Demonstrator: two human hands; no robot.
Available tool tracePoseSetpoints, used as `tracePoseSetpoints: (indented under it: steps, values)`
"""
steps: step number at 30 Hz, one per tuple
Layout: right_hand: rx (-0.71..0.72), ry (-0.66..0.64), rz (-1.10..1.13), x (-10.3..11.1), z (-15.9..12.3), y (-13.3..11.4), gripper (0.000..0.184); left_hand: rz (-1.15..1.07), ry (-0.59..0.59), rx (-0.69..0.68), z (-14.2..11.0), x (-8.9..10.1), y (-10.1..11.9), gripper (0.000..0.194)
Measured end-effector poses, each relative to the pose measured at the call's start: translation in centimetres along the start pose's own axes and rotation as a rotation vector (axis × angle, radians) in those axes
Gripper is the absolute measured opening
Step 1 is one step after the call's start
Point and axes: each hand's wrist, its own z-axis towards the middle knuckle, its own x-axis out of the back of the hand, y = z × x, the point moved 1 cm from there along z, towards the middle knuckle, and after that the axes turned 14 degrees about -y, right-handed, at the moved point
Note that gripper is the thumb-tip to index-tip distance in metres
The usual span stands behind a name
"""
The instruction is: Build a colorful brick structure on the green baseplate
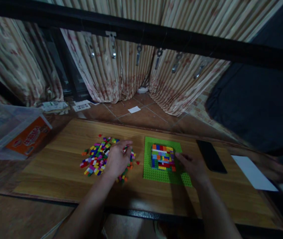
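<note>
My left hand (pixel 118 158) is over the right part of a pile of small coloured toy bricks (pixel 98 159), its fingers bent with a gap between them. I see nothing held in it, though the hand covers some bricks. A green studded baseplate (pixel 148 172) lies to its right. On the plate stands a low, roughly square build of many-coloured bricks (pixel 162 157). My right hand (pixel 193 166) is at the right side of this build, fingers stretched toward its edge and apart. Whether the fingertips touch the build is unclear. The hand hides part of the plate's right side.
A black phone (pixel 211 156) and a white paper sheet (pixel 254 172) lie right on the wooden table (pixel 54 166). At the left stands a clear plastic box (pixel 4 132) with an orange label. A dark bar (pixel 141 33) with metal hooks crosses above, before striped curtains (pixel 106 73).
</note>
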Motion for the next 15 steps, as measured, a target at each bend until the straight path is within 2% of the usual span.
tracePoseSetpoints:
  steps: [3,4,5,7,9,11,15]
  values:
    - [0.16,0.203,0.084,-0.5,-1.7,-1.2,0.038,-0.003,0.041,0.018,0.1,0.7,-0.5,0.021]
    - [0.228,0.221,0.102,-1.1,-2.4,-1.7,0.035,-0.009,0.058,0.03,0.1,1.0,-0.8,0.021]
    - [0.297,0.192,0.103,-2.0,-3.1,-2.3,0.032,-0.015,0.075,0.044,0.2,1.2,-1.0,0.021]
    - [0.445,0.04,0.06,-4.3,-4.4,-3.4,0.026,-0.026,0.098,0.07,0.2,1.5,-1.3,0.021]
    - [0.582,-0.165,-0.093,-6.6,-5.6,-4.2,0.021,-0.028,0.099,0.086,0.2,1.7,-1.5,0.021]
    - [0.663,-0.287,-0.236,-8.5,-6.2,-4.7,0.02,-0.023,0.095,0.084,0.0,1.8,-1.5,0.021]
    - [0.706,-0.308,-0.478,-10.7,-6.2,-5.0,0.022,-0.018,0.087,0.066,-0.1,1.7,-1.5,0.021]
